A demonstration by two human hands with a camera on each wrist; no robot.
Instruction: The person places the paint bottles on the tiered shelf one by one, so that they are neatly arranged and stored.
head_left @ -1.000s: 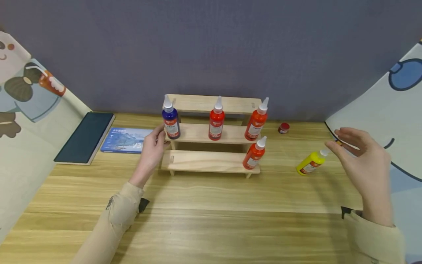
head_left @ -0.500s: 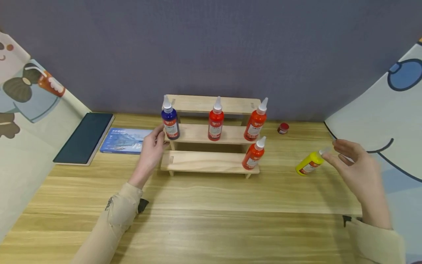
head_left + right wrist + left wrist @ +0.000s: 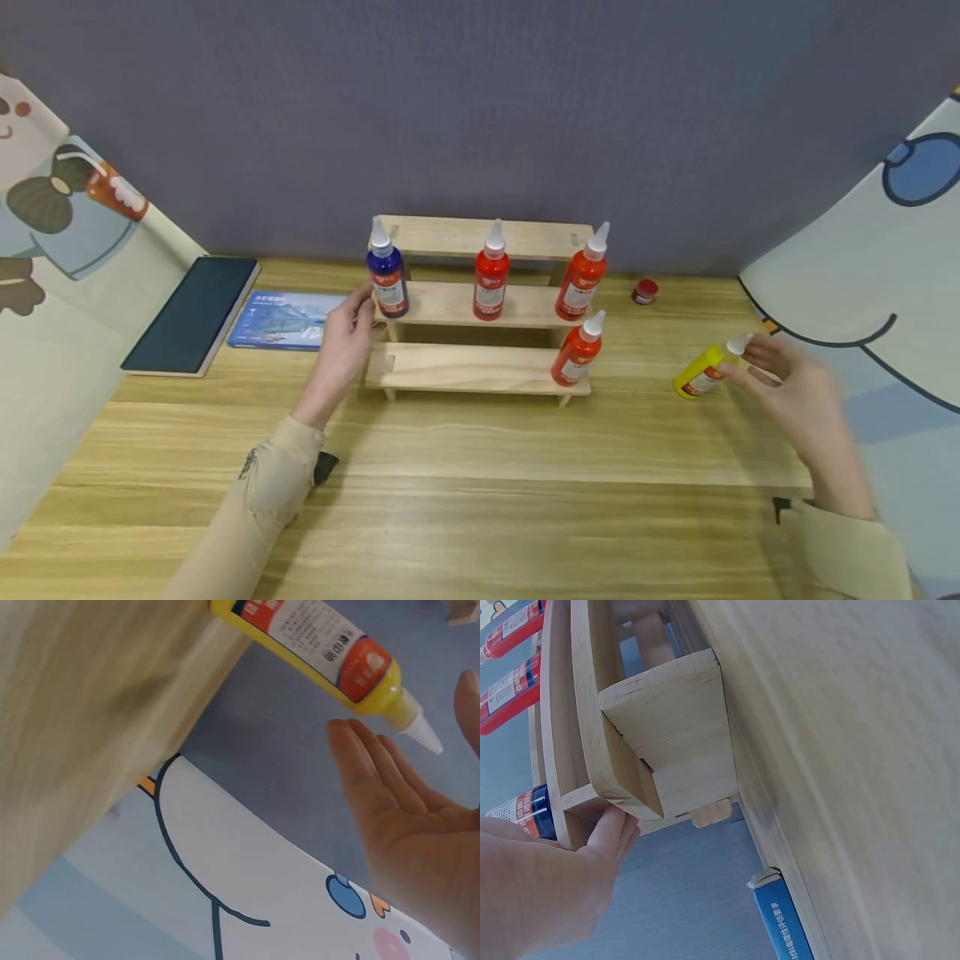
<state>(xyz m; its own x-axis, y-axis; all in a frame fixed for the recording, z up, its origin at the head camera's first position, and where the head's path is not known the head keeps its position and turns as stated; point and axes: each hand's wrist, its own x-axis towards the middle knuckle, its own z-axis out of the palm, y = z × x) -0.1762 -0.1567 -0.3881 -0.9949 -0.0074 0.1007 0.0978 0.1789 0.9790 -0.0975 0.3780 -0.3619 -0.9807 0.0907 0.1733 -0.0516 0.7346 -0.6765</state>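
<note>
A small stepped wooden rack [image 3: 457,367] stands against the back wall. My left hand [image 3: 347,333] grips the left end of its middle step, right beside a dark blue paint bottle [image 3: 390,287]; in the left wrist view, the fingers [image 3: 613,829] reach under the board's end. Far right, a yellow paint bottle [image 3: 703,372] with a white nozzle stands on the table, looking tilted in the head view. My right hand [image 3: 795,392] is spread around its upper part. In the right wrist view, straight fingers [image 3: 367,761] and the thumb lie on either side of the nozzle, with a gap.
Two red bottles [image 3: 491,287] share the middle step with the blue one; another red bottle [image 3: 577,350] stands at the lower step's right end. A small red-lidded jar [image 3: 645,291] sits behind. Left are a blue box [image 3: 281,321] and a dark tablet-like slab [image 3: 193,315]. Patterned panels flank the table.
My right hand has moved left and down toward the yellow bottle, its fingers now around the nozzle and upper body. The left hand keeps its place on the rack.
</note>
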